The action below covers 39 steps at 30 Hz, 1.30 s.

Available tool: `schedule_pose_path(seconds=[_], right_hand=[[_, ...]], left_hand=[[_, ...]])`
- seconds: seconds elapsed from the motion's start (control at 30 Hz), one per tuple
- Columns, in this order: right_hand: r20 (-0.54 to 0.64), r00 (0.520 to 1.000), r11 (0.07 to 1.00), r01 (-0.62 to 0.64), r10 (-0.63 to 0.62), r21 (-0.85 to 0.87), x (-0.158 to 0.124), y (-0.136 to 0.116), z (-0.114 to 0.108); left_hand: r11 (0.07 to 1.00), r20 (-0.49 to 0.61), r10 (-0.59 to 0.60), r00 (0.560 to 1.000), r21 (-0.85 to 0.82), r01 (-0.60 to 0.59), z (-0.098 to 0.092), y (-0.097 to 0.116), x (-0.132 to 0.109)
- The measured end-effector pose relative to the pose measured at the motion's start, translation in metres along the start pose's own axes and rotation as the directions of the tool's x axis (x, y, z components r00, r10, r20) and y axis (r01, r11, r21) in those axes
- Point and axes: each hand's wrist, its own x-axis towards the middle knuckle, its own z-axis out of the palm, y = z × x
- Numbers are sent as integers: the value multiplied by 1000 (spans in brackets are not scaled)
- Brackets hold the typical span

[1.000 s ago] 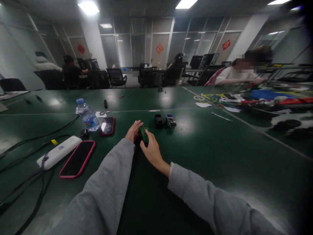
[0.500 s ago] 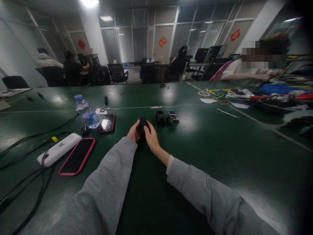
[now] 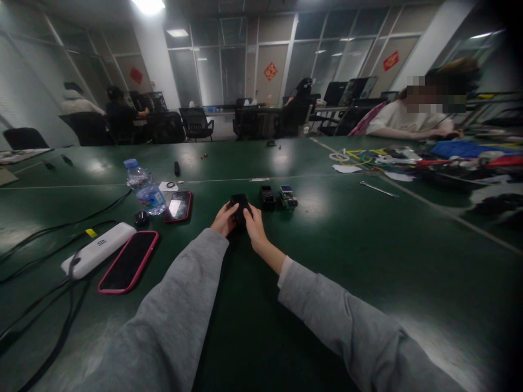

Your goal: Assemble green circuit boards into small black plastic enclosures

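Between my hands is a small black box-like piece (image 3: 240, 203), dark and without readable detail. My left hand (image 3: 224, 219) grips its left side, thumb on the upper face. My right hand (image 3: 255, 224) closes on its right side, its thumb also on top. The fingers underneath are hidden. Just right of my hands, a black open housing (image 3: 267, 197) stands on the green table (image 3: 327, 250). Beside that housing sits a small circuit board with a screen (image 3: 288, 196).
On the left are a plastic water bottle (image 3: 145, 188), a red-edged phone (image 3: 178, 207), a white power strip (image 3: 100, 249) with black cables, and a pink-cased phone (image 3: 129, 262). A wrench (image 3: 379, 189) and a heap of cables (image 3: 392, 155) lie right. A person (image 3: 408, 121) sits behind the heap.
The black piece has turned slightly, from tilted to more upright and square to me, with my thumbs shifting on it. The person at right has lowered their hands toward the table.
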Motion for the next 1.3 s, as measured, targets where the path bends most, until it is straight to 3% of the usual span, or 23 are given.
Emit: schedule_pose_path(seconds=[0.17, 0.3, 0.4, 0.5, 0.67, 0.83, 1.0, 1.2, 1.3], right_hand=[[22, 995, 979, -102, 100, 176, 10, 3, -2], [127, 974, 907, -222, 188, 359, 17, -2, -12], [219, 958, 887, -261, 187, 381, 19, -7, -21], [231, 956, 880, -263, 182, 396, 19, -11, -24], [293, 935, 861, -308, 197, 405, 16, -17, -20], [319, 946, 942, -151, 51, 299, 6, -18, -15], [235, 972, 990, -21, -13, 137, -1, -14, -10], [164, 958, 968, 247, -236, -47, -13, -19, -9], [142, 945, 944, 310, -294, -114, -17, -22, -9]], left_hand=[[1000, -34, 9, 999, 3, -9, -1, -1, 3], [998, -46, 69, 997, 14, -68, -5, -3, 8], [998, -52, 67, 996, 13, -66, -7, -4, 10], [1000, -89, 12, 996, -26, -15, -6, -4, 9], [999, -48, -49, 998, -7, 48, -3, 1, 3], [1000, -66, -4, 998, -22, 3, -3, 1, 3], [999, -59, 18, 998, -44, -20, -3, -1, 3], [997, 2, 8, 1000, -75, -8, -6, -1, 7], [994, 34, -25, 999, -101, 28, -9, -2, 11]])
